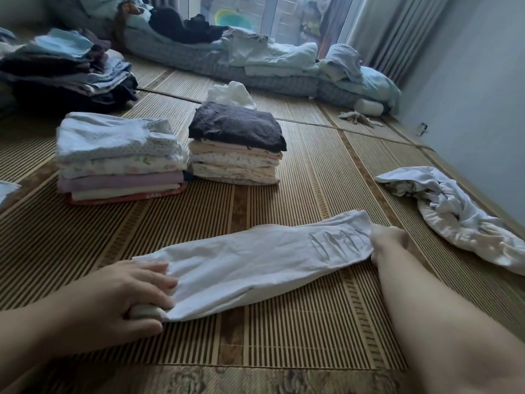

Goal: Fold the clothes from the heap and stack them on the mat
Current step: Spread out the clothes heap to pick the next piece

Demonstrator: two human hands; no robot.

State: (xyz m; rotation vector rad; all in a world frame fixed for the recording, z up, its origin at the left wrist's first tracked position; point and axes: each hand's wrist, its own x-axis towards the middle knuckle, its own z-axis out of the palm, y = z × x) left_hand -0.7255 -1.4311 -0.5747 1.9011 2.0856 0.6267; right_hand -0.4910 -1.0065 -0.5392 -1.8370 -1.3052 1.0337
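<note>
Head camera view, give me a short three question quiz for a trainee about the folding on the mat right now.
1. True or false: both hands hold the white garment.
2. Which stack has a dark item on top? A) the left stack B) the right stack
3. What lies crumpled on the mat to the right of the white garment?

Key
1. True: the left hand grips one end and the right hand the other.
2. B.
3. An unfolded white cloth.
</note>
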